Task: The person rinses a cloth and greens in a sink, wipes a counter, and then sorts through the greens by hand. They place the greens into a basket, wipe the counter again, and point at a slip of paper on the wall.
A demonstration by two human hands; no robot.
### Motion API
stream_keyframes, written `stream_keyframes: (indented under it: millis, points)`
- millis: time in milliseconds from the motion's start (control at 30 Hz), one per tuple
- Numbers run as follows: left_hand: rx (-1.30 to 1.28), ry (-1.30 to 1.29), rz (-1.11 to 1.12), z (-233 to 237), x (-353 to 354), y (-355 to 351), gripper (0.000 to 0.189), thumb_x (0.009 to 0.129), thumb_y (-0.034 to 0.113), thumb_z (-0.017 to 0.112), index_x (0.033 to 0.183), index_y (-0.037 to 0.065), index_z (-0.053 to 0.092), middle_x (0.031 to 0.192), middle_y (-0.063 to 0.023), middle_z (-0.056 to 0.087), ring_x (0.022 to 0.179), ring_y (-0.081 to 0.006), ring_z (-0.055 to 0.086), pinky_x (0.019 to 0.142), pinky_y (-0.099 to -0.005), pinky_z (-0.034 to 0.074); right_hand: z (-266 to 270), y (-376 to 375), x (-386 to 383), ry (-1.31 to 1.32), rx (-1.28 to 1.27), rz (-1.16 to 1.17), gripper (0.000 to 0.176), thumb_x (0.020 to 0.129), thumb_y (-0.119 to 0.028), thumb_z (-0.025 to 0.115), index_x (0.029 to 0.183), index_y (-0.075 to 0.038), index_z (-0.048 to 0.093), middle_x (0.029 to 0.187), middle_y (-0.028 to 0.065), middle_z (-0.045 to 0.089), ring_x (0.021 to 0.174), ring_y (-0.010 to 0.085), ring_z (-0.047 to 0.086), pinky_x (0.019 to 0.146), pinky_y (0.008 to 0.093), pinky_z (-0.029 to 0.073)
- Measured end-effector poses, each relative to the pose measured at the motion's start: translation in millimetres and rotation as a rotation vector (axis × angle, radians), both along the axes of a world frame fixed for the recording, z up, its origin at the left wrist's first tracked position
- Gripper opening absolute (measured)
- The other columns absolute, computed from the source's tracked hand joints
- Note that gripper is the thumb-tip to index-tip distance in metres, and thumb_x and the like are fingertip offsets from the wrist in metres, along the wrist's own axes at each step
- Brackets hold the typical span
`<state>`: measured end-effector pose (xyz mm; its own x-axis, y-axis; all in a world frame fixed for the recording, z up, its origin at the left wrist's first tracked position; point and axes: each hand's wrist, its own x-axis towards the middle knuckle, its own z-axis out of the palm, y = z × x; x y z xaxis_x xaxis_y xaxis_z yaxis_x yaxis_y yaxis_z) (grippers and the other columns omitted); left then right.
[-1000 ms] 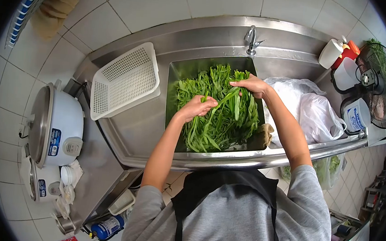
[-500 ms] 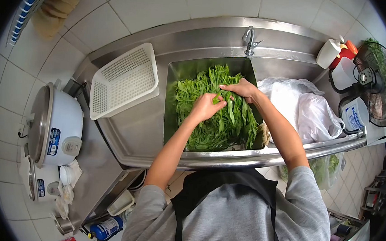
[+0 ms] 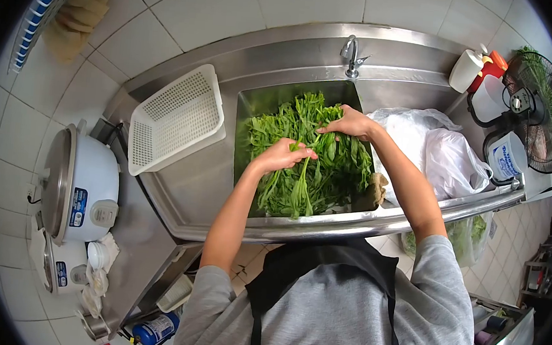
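Note:
A heap of long-leaved leafy greens (image 3: 341, 171) fills much of the steel sink basin (image 3: 247, 115). My left hand (image 3: 282, 156) is closed around some stems of greens, and a pale green bunch of stalks (image 3: 299, 197) hangs from it toward the basin's front. Close by on the right, my right hand (image 3: 351, 122) rests at the upper right of the heap, fingers curled into the greens with the thumb pointing left. Leaves partly hide its fingertips. A brown, crumpled piece (image 3: 379, 184) sits at the basin's right front corner.
A white perforated basket (image 3: 179, 119) stands left of the basin. Behind it is the faucet (image 3: 353, 58). Plastic bags (image 3: 452, 163), a white tub (image 3: 507, 159) and a fan (image 3: 540, 115) are at the right. Rice cookers (image 3: 84, 183) line the left counter.
My left hand has moved slightly down and left, and a bunch of stalks now hangs below it. My right hand stays near the heap's upper right. The view has shifted slightly.

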<state>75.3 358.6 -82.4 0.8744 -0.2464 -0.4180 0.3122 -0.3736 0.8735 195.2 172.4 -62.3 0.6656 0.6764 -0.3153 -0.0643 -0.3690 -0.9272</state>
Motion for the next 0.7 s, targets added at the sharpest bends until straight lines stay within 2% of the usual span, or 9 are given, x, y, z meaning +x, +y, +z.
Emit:
stream_keyframes:
  millis: [33, 67, 167, 333, 367, 467, 500, 533, 700]
  points:
    - [-0.134, 0.002, 0.067, -2, 0, 0, 0.025, 0.083, 0.029, 0.058, 0.092, 0.007, 0.067, 0.052, 0.006, 0.036, 0.046, -0.0045, 0.03, 0.044, -0.0215, 0.026, -9, 4, 6, -0.014, -0.075, 0.019, 0.062, 0.065, -0.018, 0.078, 0.108, 0.007, 0.042, 0.082, 0.0069, 0.06, 0.068, 0.0105, 0.055, 0.054, 0.0233, 0.045]
    - [-0.133, 0.003, 0.067, -4, -1, 2, 0.025, 0.083, 0.029, 0.058, 0.092, 0.007, 0.067, 0.052, 0.006, 0.036, 0.046, -0.0045, 0.03, 0.044, -0.0215, 0.026, -15, 4, 9, -0.013, -0.074, 0.02, 0.062, 0.065, -0.018, 0.078, 0.108, 0.007, 0.042, 0.082, 0.0069, 0.06, 0.068, 0.0105, 0.055, 0.054, 0.0233, 0.045]
    - [-0.224, -0.019, 0.29, -13, 1, 7, 0.023, 0.082, 0.022, 0.058, 0.089, 0.001, 0.064, 0.05, 0.0061, 0.036, 0.042, -0.0038, 0.026, 0.042, -0.0223, 0.021, -12, 8, 4, -0.011, -0.064, 0.044, 0.063, 0.064, -0.018, 0.079, 0.108, 0.008, 0.042, 0.075, 0.0051, 0.058, 0.061, 0.0108, 0.053, 0.051, 0.0236, 0.044]
    - [-0.152, -0.03, 0.344, -6, 2, 5, 0.018, 0.08, 0.02, 0.058, 0.084, 0.002, 0.059, 0.051, 0.0067, 0.034, 0.042, -0.0032, 0.025, 0.041, -0.0209, 0.019, -7, 15, 2, 0.014, -0.05, 0.003, 0.035, 0.069, -0.017, 0.075, 0.086, 0.006, 0.056, 0.068, 0.0039, 0.058, 0.051, 0.0101, 0.05, 0.045, 0.0237, 0.042]
    - [-0.12, -0.034, 0.347, -5, 2, 7, 0.018, 0.08, 0.02, 0.058, 0.083, 0.002, 0.06, 0.051, 0.0066, 0.034, 0.042, -0.0034, 0.025, 0.041, -0.0211, 0.019, -9, 12, 0, -0.046, 0.13, -0.056, 0.03, 0.068, -0.024, 0.074, 0.074, 0.003, 0.061, 0.06, 0.0058, 0.058, 0.048, 0.0106, 0.049, 0.044, 0.026, 0.04]
    - [-0.116, -0.045, 0.392, -4, -2, 16, 0.017, 0.079, 0.02, 0.058, 0.081, 0.003, 0.06, 0.05, 0.0068, 0.033, 0.042, -0.0036, 0.024, 0.041, -0.0215, 0.019, -5, -3, 29, -0.198, -0.063, -0.209, 0.029, 0.069, -0.022, 0.073, 0.069, 0.005, 0.062, 0.056, 0.0068, 0.058, 0.044, 0.0105, 0.05, 0.04, 0.0264, 0.04]
    - [-0.124, -0.043, 0.406, -4, -6, 20, 0.018, 0.079, 0.02, 0.057, 0.082, 0.003, 0.06, 0.05, 0.0076, 0.03, 0.042, -0.0036, 0.023, 0.041, -0.0209, 0.019, -1, -6, 31, -0.316, 0.004, -0.213, 0.029, 0.069, -0.021, 0.074, 0.065, 0.005, 0.061, 0.053, 0.0059, 0.056, 0.043, 0.0098, 0.05, 0.04, 0.0275, 0.04]
    - [-0.125, -0.041, 0.406, -6, -7, 26, 0.018, 0.079, 0.02, 0.057, 0.082, 0.003, 0.06, 0.05, 0.0076, 0.03, 0.042, -0.0036, 0.023, 0.041, -0.0209, 0.019, 6, -13, 36, -0.335, -0.153, -0.155, 0.026, 0.07, -0.019, 0.073, 0.071, 0.005, 0.062, 0.057, 0.0051, 0.058, 0.046, 0.0088, 0.049, 0.043, 0.0268, 0.041]
    - [-0.19, -0.009, 0.365, -11, -2, 24, 0.023, 0.079, 0.023, 0.053, 0.079, 0.002, 0.062, 0.049, 0.007, 0.029, 0.042, -0.0051, 0.021, 0.042, -0.0227, 0.018, 2, 6, 10, -0.276, 0.041, 0.134, 0.036, 0.072, -0.022, 0.072, 0.099, -0.001, 0.061, 0.073, 0.003, 0.061, 0.051, 0.0082, 0.049, 0.049, 0.0237, 0.044]
